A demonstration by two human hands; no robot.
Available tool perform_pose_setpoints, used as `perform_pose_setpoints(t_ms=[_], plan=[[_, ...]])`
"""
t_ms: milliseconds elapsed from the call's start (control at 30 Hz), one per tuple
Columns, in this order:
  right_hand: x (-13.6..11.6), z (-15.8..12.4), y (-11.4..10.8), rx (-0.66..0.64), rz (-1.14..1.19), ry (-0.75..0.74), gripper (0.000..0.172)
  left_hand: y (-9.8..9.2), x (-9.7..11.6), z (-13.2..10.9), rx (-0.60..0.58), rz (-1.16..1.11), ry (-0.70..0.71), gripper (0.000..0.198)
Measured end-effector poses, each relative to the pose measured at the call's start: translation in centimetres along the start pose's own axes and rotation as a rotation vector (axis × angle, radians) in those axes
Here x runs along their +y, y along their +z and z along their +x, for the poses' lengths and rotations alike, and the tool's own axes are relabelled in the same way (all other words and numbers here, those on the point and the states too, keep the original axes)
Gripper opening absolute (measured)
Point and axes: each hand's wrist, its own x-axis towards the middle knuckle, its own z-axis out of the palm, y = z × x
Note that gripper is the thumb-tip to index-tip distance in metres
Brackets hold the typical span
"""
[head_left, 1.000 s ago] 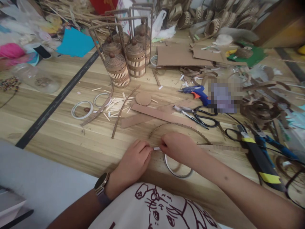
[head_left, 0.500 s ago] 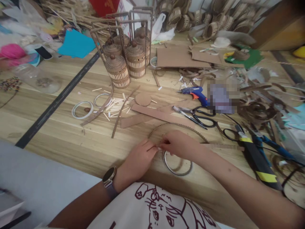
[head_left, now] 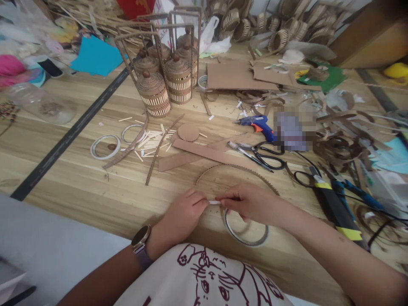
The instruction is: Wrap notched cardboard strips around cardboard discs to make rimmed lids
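Observation:
A short white length of tape (head_left: 213, 202) spans the gap between my two hands, low over the table. My left hand (head_left: 186, 212) is closed, with thumb and fingertips pinching its left end. My right hand (head_left: 250, 204) pinches the other end, fingers bent. Just below the right hand is a tape roll (head_left: 250, 244), its upper rim partly hidden by the fingers. A thin corrugated cardboard strip (head_left: 236, 166) arches behind both hands; its left end runs down near my left fingertips, and I cannot tell whether they touch it.
Beyond lie flat cardboard strips (head_left: 204, 148), a cardboard disc (head_left: 188, 132), small wooden sticks (head_left: 154, 140) and two tape rolls. Scissors (head_left: 269, 161), a blue glue gun (head_left: 258, 124) and yellow-black-handled pliers (head_left: 334, 208) are to the right. Lidded handled baskets (head_left: 154, 95) stand behind.
My hands have moved slightly apart, baring more of the white tape between them. The tape roll under my right hand has shifted right and toward me. The view has shifted slightly.

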Motion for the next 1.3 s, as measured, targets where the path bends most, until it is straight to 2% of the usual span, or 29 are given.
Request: perform_pose_setpoints(t_ms=[167,333,567,733,1300], plan=[[1.4,-1.5,-0.5,0.069,0.076,0.050,0.028,0.0,-0.1,-0.2,-0.007,0.029,0.013,0.030],[2.8,-2.5,-0.4,0.146,-0.012,0.108,0.023,0.0,-0.1,-0.4,-0.018,0.046,0.038,0.029],[4.1,-2.8,-0.2,0.138,-0.074,0.170,0.021,-0.1,-0.1,-0.2,0.006,0.048,0.051,0.032],[4.2,-2.5,0.0,0.157,-0.186,0.236,0.017,-0.2,-0.1,-0.1,-0.004,0.051,0.037,0.031],[4.1,-1.9,-0.1,0.154,-0.277,0.247,0.019,0.1,-0.3,-0.4,-0.053,0.078,0.044,0.027]])
